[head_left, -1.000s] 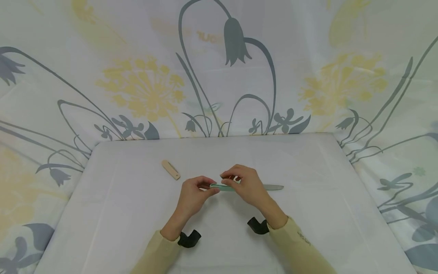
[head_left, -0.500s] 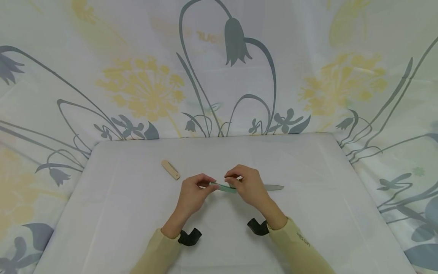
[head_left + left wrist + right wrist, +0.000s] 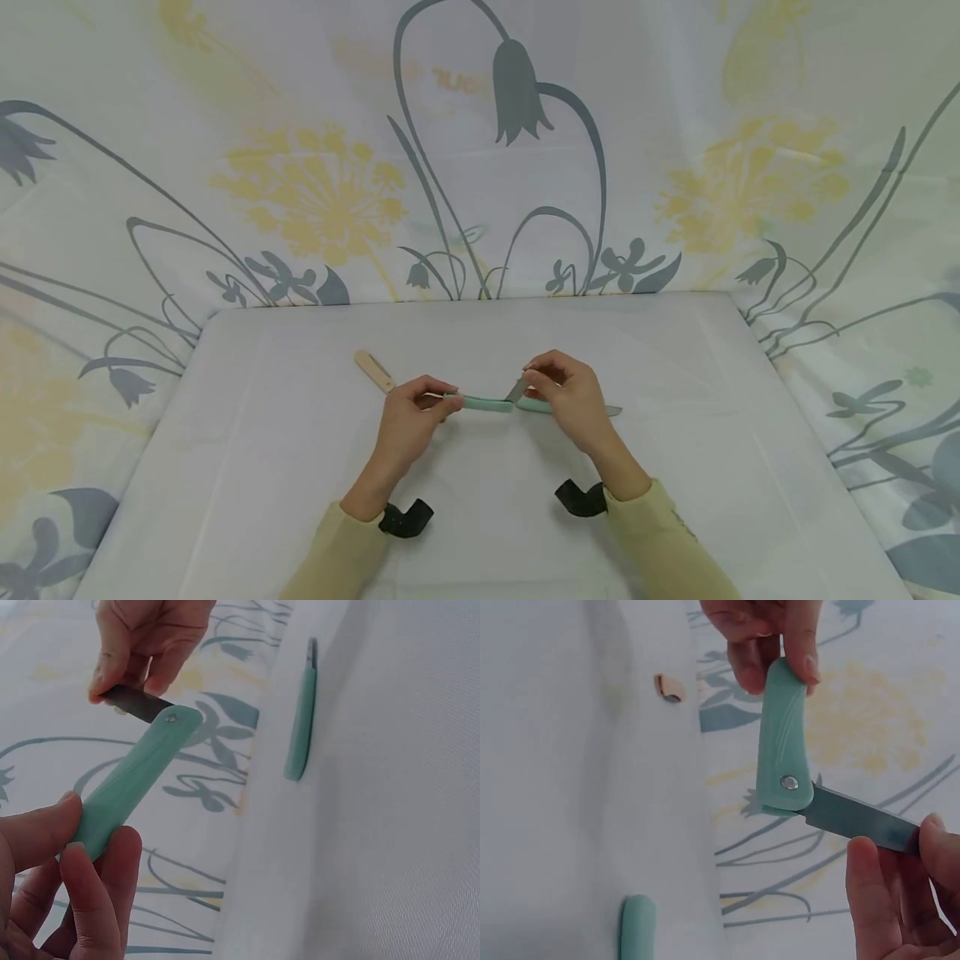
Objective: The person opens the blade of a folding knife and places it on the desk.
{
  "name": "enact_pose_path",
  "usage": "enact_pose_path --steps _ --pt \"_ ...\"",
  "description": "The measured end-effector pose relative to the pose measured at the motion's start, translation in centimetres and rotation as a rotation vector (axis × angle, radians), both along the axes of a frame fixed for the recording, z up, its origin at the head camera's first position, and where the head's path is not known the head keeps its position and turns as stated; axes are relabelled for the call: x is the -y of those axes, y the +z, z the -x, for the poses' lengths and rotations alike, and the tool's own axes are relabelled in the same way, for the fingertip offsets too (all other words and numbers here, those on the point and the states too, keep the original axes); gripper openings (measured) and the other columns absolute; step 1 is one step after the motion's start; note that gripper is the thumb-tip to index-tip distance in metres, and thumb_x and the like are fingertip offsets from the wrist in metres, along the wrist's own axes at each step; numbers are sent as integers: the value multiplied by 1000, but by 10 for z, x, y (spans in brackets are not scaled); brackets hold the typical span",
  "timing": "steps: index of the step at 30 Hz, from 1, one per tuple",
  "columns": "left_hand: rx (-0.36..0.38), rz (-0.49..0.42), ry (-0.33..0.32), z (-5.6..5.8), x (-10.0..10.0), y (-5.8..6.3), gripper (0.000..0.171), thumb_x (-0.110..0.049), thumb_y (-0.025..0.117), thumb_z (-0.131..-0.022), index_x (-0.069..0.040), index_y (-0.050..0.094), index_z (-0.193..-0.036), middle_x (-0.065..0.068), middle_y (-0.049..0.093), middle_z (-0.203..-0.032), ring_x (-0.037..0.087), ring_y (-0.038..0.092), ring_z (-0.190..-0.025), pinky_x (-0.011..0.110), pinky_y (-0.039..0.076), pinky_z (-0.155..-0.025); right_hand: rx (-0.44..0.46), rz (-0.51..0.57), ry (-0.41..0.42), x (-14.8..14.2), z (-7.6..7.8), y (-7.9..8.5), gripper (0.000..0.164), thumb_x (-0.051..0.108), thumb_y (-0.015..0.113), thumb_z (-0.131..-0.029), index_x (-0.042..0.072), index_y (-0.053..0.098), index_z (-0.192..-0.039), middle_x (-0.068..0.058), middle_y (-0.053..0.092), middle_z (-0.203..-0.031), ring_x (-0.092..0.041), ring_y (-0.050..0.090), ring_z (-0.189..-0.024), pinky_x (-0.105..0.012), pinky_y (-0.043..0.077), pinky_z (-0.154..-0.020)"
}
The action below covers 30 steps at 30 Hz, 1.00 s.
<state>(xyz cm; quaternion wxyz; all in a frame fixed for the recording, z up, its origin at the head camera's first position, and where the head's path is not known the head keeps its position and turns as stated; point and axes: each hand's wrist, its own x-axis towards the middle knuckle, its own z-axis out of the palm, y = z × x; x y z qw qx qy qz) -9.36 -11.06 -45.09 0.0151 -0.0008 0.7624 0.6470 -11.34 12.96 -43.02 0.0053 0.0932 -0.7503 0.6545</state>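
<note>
A mint-green folding knife (image 3: 483,405) is held up over the table between both hands. My left hand (image 3: 407,423) pinches the rear end of its handle (image 3: 139,776) between thumb and fingers. Swung partway out at the rivet, the grey blade (image 3: 859,816) stands at a steep angle to the handle. My right hand (image 3: 567,402) pinches that blade near its tip. Behind the right hand, a second mint-green knife (image 3: 301,724) lies on the table with its blade extended; the right hand covers part of it in the head view.
A beige folded knife (image 3: 372,370) lies left of the hands, beyond the left hand. The white-covered table (image 3: 300,467) is bordered by flower-printed cloth (image 3: 480,167) at the back and sides. A black curved piece (image 3: 581,498) sits at each wrist.
The hands have moved apart, the left leftward and the right slightly up and right. The held knife's blade has come out of its handle, and the second knife's handle has come into view.
</note>
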Motion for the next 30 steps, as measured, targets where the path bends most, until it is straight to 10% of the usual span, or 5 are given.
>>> enact_pose_path --steps 17,30 --pt "80 -74 -30 0 -1 1 9 -12 73 -91 -7 69 -98 10 75 -89 46 66 -91 25 49 -65 143 506 -140 -4 -3 -3 15 -3 56 -99 7 62 -89 -7 57 -95 -15 65 -86 -37 57 -80" --pt "113 -58 -91 -1 -2 -5 12 -9 74 -90 -3 70 -99 9 74 -86 35 66 -85 27 49 -67 145 642 -181 -6 -5 -8 16 1 58 -99 10 64 -88 -5 60 -95 -15 65 -84 -35 57 -78"
